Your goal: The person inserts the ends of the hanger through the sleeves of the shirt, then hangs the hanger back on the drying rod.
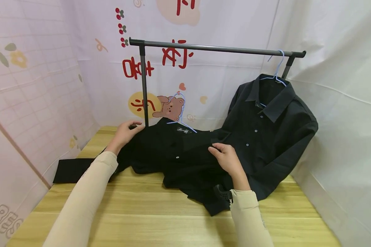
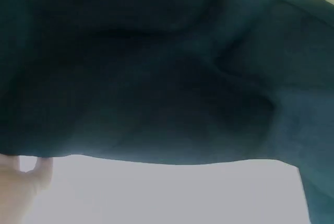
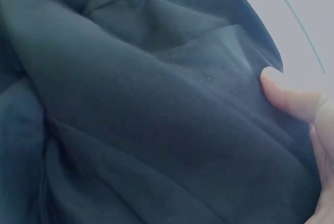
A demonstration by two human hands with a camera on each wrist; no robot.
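A black shirt [image 1: 164, 144] with a white label and light buttons is spread between both hands, its lower parts lying on the wooden table. My left hand [image 1: 126, 135] pinches its fabric on the left, beside the rack's upright; the left wrist view shows those fingers [image 2: 42, 172] at the cloth's edge. On the right, my right hand [image 1: 227, 158] grips the same shirt, with the thumb [image 3: 284, 93] lying over the dark cloth in the right wrist view. A light blue hanger [image 1: 181, 118] rises from the collar, its hook below the rail; its lower part is hidden by the shirt.
Behind stands a dark garment rack [image 1: 204, 47]. A second black shirt [image 1: 276, 137] hangs from its right end on a blue hanger [image 1: 278, 65]. White printed curtains [image 1: 343, 120] enclose the wooden table [image 1: 142, 216] at the back and sides.
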